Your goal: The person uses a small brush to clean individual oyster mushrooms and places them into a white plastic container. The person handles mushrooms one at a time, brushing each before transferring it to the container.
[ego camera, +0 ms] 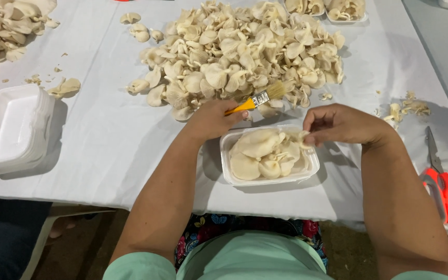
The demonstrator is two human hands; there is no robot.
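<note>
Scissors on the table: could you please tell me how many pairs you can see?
1. The red-handled scissors lie on the table at the right edge, beside the right forearm. Others may lie out of view.

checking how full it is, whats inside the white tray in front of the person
The white tray holds pale oyster mushrooms, caps overlapping and filling most of it. The right hand touches those at its far right corner. The tray's bottom and any lower layers are covered.

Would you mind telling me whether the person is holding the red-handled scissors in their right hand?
No, the scissors lie untouched on the table, while the right hand pinches a mushroom over the tray.
</note>
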